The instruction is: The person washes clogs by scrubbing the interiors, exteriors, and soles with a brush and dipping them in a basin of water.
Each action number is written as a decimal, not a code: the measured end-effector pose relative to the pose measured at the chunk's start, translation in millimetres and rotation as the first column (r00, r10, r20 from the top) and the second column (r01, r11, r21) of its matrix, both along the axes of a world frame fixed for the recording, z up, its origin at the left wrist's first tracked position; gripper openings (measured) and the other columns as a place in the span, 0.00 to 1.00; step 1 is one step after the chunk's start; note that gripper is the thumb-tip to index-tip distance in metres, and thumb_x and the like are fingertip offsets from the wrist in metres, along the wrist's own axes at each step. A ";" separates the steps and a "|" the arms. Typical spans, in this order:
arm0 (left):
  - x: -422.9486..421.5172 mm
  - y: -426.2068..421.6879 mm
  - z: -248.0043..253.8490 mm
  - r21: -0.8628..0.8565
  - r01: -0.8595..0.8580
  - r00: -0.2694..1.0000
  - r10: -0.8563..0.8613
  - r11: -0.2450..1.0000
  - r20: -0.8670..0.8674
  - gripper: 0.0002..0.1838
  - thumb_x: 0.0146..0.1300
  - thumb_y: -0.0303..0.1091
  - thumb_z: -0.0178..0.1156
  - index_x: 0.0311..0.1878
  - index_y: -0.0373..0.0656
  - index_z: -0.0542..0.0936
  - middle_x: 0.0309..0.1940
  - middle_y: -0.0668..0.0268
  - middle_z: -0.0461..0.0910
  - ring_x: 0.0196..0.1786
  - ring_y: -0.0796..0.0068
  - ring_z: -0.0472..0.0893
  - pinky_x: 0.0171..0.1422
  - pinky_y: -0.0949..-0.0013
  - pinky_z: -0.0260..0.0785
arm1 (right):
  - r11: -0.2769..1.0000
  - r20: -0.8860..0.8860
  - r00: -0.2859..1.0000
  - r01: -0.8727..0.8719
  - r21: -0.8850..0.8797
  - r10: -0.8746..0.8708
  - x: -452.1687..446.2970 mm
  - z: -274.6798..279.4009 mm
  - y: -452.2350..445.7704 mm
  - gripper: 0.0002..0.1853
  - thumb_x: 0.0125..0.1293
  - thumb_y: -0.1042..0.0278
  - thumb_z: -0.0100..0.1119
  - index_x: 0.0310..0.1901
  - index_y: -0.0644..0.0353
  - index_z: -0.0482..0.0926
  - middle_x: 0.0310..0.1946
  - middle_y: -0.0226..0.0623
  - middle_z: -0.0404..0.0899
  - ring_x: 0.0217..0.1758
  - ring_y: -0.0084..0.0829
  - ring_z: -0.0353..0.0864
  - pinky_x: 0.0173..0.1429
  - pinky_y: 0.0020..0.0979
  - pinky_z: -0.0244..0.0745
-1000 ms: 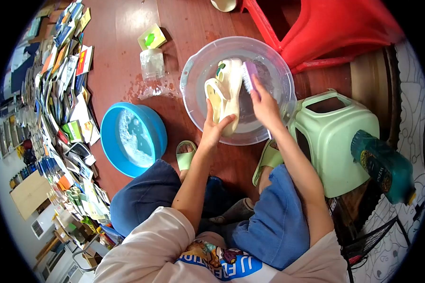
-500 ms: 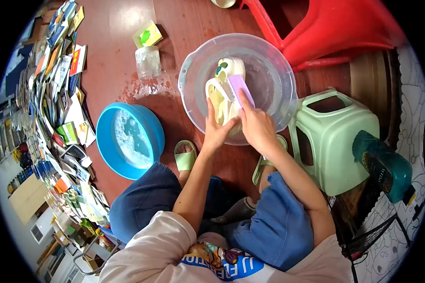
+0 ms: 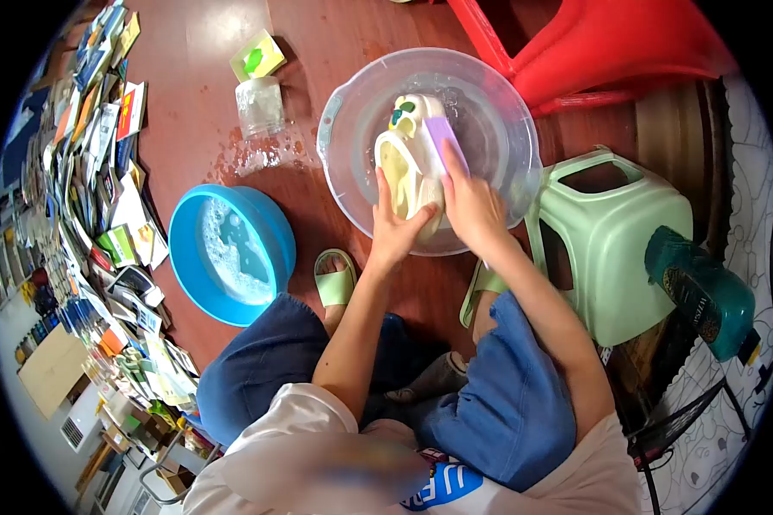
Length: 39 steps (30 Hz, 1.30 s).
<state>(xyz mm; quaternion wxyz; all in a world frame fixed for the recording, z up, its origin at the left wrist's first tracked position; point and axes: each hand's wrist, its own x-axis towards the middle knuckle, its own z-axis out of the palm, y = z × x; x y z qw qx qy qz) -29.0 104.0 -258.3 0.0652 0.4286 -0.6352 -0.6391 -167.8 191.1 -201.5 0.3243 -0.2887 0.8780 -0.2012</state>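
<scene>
holding the cream clog [image 3: 416, 159] over the clear basin [image 3: 345, 163], pinched between thumb and spread fingers of the left hand [image 3: 397, 230]; working the purple brush [image 3: 446, 142] against its side with the right hand [image 3: 477, 210], forefinger extended, others apparently curled. left of the clear basin, the blue basin [image 3: 279, 245].

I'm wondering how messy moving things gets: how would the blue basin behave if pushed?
The basin looks like stiff plastic, so it probably won't flop. The water inside should make it heavy for its size and likely to slosh. The suds could make its inner wall slippery.
</scene>
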 end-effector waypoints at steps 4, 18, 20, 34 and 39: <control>-5.9 -1.3 15.0 0.145 -0.039 0.998 0.046 0.989 -0.049 0.61 0.52 0.35 0.72 0.77 0.32 0.38 0.56 0.47 0.78 0.54 0.62 0.81 0.58 0.65 0.74 | 0.995 -0.196 0.977 0.069 -0.074 -0.083 -37.5 -47.1 -37.4 0.27 0.74 0.60 0.45 0.73 0.45 0.58 0.26 0.57 0.81 0.31 0.61 0.81 0.37 0.57 0.76; -11.3 20.3 25.0 -0.384 0.218 0.942 -0.090 0.897 0.324 0.68 0.39 0.38 0.76 0.80 0.54 0.39 0.46 0.41 0.68 0.50 0.44 0.69 0.61 0.53 0.66 | 0.987 -0.047 0.994 0.100 0.123 -0.095 -51.8 -57.6 -10.3 0.27 0.74 0.53 0.45 0.73 0.38 0.59 0.37 0.57 0.83 0.42 0.62 0.81 0.49 0.57 0.75; -14.7 19.3 30.9 -0.423 0.288 0.910 -0.107 0.859 0.401 0.68 0.38 0.37 0.76 0.80 0.56 0.41 0.47 0.43 0.68 0.50 0.45 0.69 0.61 0.53 0.66 | 0.984 -0.044 0.986 0.166 0.064 -0.164 -54.1 -71.6 -2.9 0.27 0.74 0.53 0.44 0.73 0.39 0.60 0.39 0.57 0.83 0.44 0.61 0.81 0.51 0.55 0.75; -7.1 6.0 35.3 -0.627 0.525 0.830 -0.183 0.576 0.527 0.66 0.35 0.31 0.76 0.80 0.61 0.49 0.48 0.48 0.70 0.51 0.47 0.70 0.61 0.52 0.64 | 0.996 -0.107 0.991 0.081 -0.031 -0.084 -48.8 -51.9 -24.9 0.25 0.73 0.56 0.46 0.70 0.41 0.65 0.34 0.54 0.83 0.40 0.56 0.84 0.47 0.54 0.76; -9.0 4.8 31.2 -0.597 0.418 0.871 -0.114 0.685 0.478 0.66 0.35 0.31 0.76 0.79 0.51 0.47 0.50 0.48 0.69 0.53 0.47 0.70 0.62 0.51 0.63 | 0.999 -0.011 1.000 0.000 0.054 0.000 -41.0 -13.2 -17.0 0.25 0.73 0.56 0.47 0.71 0.42 0.65 0.36 0.53 0.84 0.42 0.57 0.83 0.49 0.52 0.76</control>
